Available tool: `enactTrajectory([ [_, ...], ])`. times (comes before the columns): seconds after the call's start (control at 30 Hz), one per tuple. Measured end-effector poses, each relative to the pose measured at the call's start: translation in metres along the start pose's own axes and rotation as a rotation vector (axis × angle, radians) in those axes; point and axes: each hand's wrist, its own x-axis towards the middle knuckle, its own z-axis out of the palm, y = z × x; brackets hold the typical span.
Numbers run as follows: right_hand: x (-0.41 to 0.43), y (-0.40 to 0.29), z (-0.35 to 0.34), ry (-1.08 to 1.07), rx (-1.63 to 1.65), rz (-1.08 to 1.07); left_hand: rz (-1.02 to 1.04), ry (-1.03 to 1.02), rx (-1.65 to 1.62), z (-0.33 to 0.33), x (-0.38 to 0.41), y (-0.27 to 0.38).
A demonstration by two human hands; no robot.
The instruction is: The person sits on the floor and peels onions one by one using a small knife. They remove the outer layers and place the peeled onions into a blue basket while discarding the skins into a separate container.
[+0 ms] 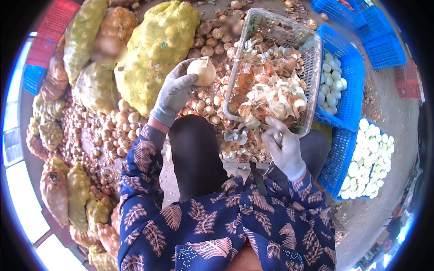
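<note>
My left hand (176, 89), in a pale grey glove, holds a pale onion (201, 71) between thumb and fingers, its dry top upward. My right hand (284, 145), also gloved, is closed around a small tool whose metal end (277, 137) shows at the fist; what kind it is I cannot tell. That fist is by the near edge of a grey plastic crate (231, 84) that holds a heap of onion skins (271, 91). Unpeeled onions (209, 46) lie on the floor beyond and left of the crate.
Right of the crate, one blue basket (354, 74) holds peeled onions (331, 84) and another (335, 166) is heaped with peeled onions (368, 157). Full yellow mesh sacks (156, 50) stand at left, with loose onions (125, 122) nearby. More blue crates (383, 47) are at upper right.
</note>
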Motion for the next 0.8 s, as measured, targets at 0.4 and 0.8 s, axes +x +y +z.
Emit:
enactTrajectory([
  [0.4,0.009,0.003,-0.001,0.070,-0.393,-0.339,-0.059,0.054,0.046,0.126,-0.066,-0.044],
  [0.8,-0.012,0.055,0.000,0.008,-0.364,-0.330,-0.025,0.234,0.107,0.142,-0.091,-0.078],
])
